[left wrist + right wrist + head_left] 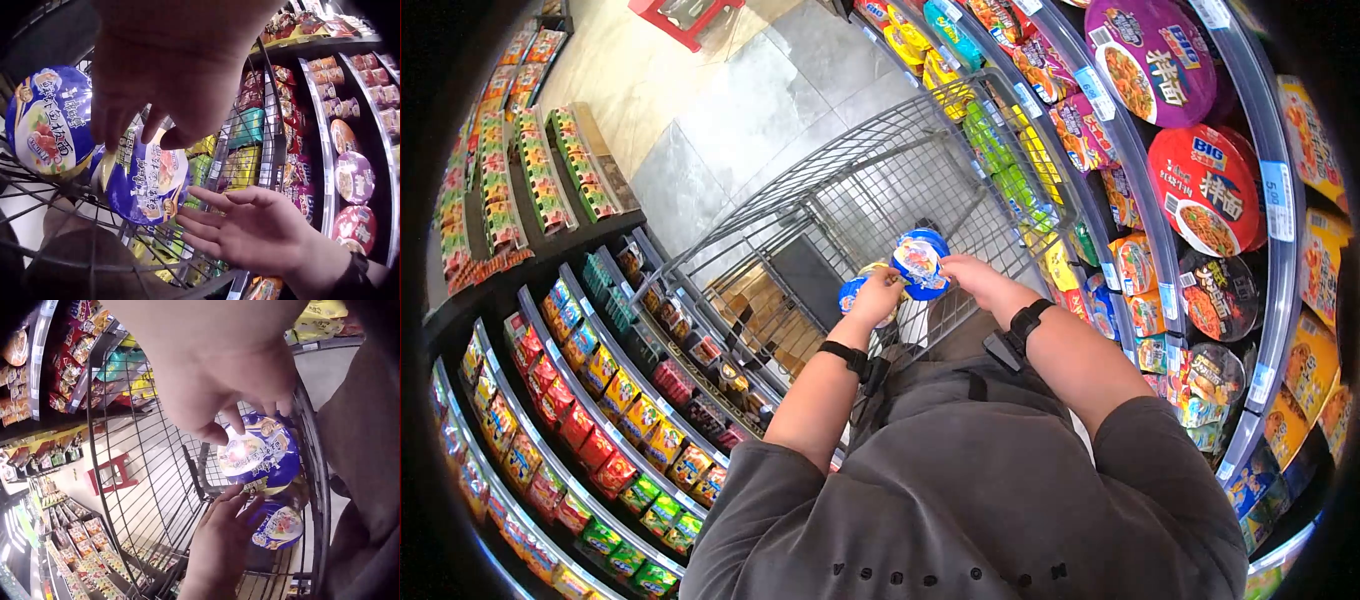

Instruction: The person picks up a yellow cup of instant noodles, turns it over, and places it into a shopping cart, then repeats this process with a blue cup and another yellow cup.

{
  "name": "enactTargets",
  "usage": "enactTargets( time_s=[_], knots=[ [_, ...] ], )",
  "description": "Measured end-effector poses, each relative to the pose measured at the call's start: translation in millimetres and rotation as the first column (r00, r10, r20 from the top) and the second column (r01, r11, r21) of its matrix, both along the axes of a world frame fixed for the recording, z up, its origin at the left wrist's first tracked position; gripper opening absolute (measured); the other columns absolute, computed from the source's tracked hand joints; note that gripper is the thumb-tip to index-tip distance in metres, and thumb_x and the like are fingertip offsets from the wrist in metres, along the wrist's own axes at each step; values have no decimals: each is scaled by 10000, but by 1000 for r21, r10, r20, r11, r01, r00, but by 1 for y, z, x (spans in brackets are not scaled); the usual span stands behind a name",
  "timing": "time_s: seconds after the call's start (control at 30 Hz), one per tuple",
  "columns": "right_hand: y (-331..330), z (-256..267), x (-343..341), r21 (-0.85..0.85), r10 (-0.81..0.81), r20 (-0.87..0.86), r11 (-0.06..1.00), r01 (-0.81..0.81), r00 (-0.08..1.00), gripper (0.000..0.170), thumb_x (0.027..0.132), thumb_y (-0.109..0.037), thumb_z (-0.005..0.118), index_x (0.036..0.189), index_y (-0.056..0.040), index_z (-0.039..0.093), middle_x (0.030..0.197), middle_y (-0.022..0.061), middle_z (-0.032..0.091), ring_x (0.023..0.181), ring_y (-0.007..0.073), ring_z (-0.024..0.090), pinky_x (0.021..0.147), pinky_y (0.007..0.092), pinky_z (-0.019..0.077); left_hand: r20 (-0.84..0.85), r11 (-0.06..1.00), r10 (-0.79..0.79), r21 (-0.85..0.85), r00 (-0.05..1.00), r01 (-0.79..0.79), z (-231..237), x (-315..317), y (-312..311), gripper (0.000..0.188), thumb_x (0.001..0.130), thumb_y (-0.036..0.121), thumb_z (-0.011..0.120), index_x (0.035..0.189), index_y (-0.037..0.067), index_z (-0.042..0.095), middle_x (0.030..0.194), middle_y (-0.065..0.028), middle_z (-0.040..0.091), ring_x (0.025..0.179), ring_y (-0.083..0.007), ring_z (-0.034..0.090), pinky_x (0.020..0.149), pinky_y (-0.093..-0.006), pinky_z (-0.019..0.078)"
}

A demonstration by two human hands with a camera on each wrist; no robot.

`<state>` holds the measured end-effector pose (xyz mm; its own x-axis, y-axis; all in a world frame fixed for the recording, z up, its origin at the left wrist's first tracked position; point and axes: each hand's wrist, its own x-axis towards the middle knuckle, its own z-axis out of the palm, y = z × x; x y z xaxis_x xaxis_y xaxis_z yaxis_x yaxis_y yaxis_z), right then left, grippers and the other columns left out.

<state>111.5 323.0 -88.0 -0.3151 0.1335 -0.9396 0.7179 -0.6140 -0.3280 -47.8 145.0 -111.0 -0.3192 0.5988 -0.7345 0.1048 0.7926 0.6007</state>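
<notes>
Noodle bowls (270, 464) near cart's rim (319, 469).

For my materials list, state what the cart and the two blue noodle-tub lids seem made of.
Cart: probably metal wire, grey finish, given its thin crossing bars.
Noodle-tub lids: likely foil or coated paper, glossy, as the bright glare suggests.

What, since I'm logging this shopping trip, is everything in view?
Shopping cart: one, grey, central
Noodle tubs: two, blue, at the cart's near end
Noodle bowls: several, red, purple, black, right shelves
Packets: many, multicoloured, there and left shelves
Price labels: many, white and blue, shelf edges
Stand: one, red, on the floor
Wristbands: two, black, worn
Shirt: one, dark grey, worn
Left grip: one, bare, by the tubs
Right grip: one, bare, touching a tub
</notes>
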Motion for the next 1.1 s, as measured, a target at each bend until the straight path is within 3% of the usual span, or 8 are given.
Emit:
enactTargets(
  time_s=[0.2, 0.43, 0.5, 0.6, 0.8, 0.87, 0.97, 1.1],
  knots=[
    [1, -24, 11, -64, -1, -56, 998, -2, 998, 445, 897, -230, 697, 1318, -95, 648, 1241, 62, 650, 1223, 186, 535, 1053, 382, 363, 50, 1000, -27, 3, 998, 27, 16, -3, 3, 430, 938, 246, 660, 1322, 54, 637, 1072, -173, 731, 999, -313, 717, 880, -397, 557],
    [24, 61, 0, 7, 85, -52, 996, -85, 995, 386, 940, -178, 639, 1320, -107, 654, 1128, 40, 670, 1086, 133, 588, 919, 279, 423, 62, 989, 81, 121, 995, -88, 90, -23, 4, 405, 938, 166, 664, 1333, 82, 632, 1083, -141, 735, 942, -206, 702, 832, -354, 564],
    [28, 88, -2, 130, 391, -228, 920, -370, 892, 382, 979, -166, 595, 1357, -126, 641, 1059, 19, 666, 1020, 112, 602, 861, 263, 450, 53, 971, 119, 205, 992, -127, 102, -28, -10, 391, 949, 148, 651, 1333, 75, 630, 1113, -145, 737, 956, -207, 704, 834, -356, 565],
    [24, 127, -10, 258, 564, -246, 822, -507, 788, 397, 1004, -171, 567, 1396, -147, 623, 985, 7, 656, 958, 97, 618, 821, 272, 489, 48, 923, 156, 350, 987, -163, 155, -44, -22, 377, 972, 100, 616, 1346, 55, 616, 1185, -143, 739, 1011, -204, 703, 851, -344, 556],
    [-8, 210, -30, 224, 544, -379, 839, -496, 749, 218, 1048, -231, 573, 1220, -110, 635, 949, 3, 658, 860, 88, 655, 795, 278, 537, -7, 837, 179, 526, 984, -148, 254, -62, -74, 422, 985, 68, 600, 1402, 22, 561, 1308, -118, 699, 1144, -169, 643, 936, -318, 484],
    [-22, 228, -33, 85, 361, -576, 919, -386, 733, 228, 1037, -231, 574, 1208, -99, 648, 916, 12, 656, 779, 105, 638, 746, 277, 517, -19, 785, 197, 602, 980, -146, 275, -66, -101, 452, 985, 76, 598, 1427, 14, 534, 1349, -129, 678, 1214, -185, 621, 986, -331, 471],
    [-51, 272, -36, -19, 185, -681, 963, -270, 708, 261, 1030, -245, 576, 1205, -63, 642, 943, 28, 675, 793, 117, 645, 738, 287, 518, 266, 609, 282, 693, 922, -386, 302, -66, -142, 579, 948, 122, 660, 1489, 37, 475, 1398, -143, 648, 1309, -226, 578, 1105, -375, 415],
    [-90, 295, -30, -198, -36, -814, 955, -219, 579, 323, 1025, -261, 571, 1250, -32, 611, 1010, 93, 713, 853, 170, 682, 743, 311, 533, 223, 476, 191, 830, 956, -289, 340, -56, -185, 702, 933, 208, 703, 1533, 0, 405, 1556, -173, 501, 1458, -270, 438, 1228, -432, 284]
  ],
)
